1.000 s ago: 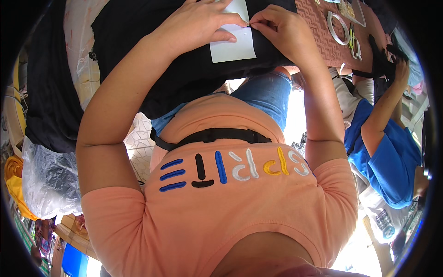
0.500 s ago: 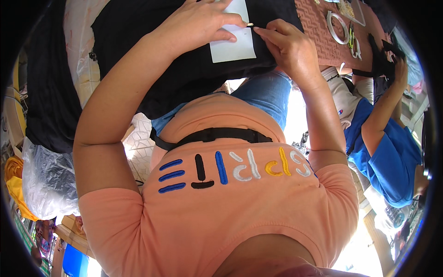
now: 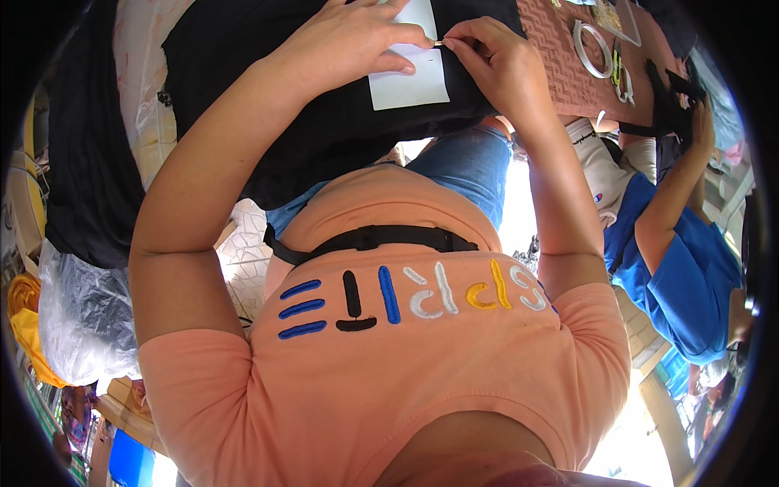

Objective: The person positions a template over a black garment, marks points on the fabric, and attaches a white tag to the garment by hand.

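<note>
A white rectangular sheet (image 3: 410, 88), like paper or thin card, lies on a spread of black cloth (image 3: 324, 130) in front of me. My left hand (image 3: 365, 45) rests over the sheet with its fingers apart, its index fingertip close to the sheet's right edge. Just beyond that fingertip is a small, thin, pale piece (image 3: 439, 43), too small to name. Thumb and forefinger of my right hand (image 3: 499, 65) pinch the piece's right end. Whether my left fingertip also touches it, I cannot tell.
A pinkish patterned surface (image 3: 560, 73) at the right carries a white tape roll (image 3: 593, 49) and yellow-handled scissors (image 3: 617, 69). Beside it sits a person in a blue shirt (image 3: 686, 268), handling black material (image 3: 669, 101). Clear plastic (image 3: 85, 325) hangs at the left.
My right hand has moved up and slightly left, and its fingertips now close on the pale piece. My left hand and the sheet look still. The other person's hand has shifted slightly.
</note>
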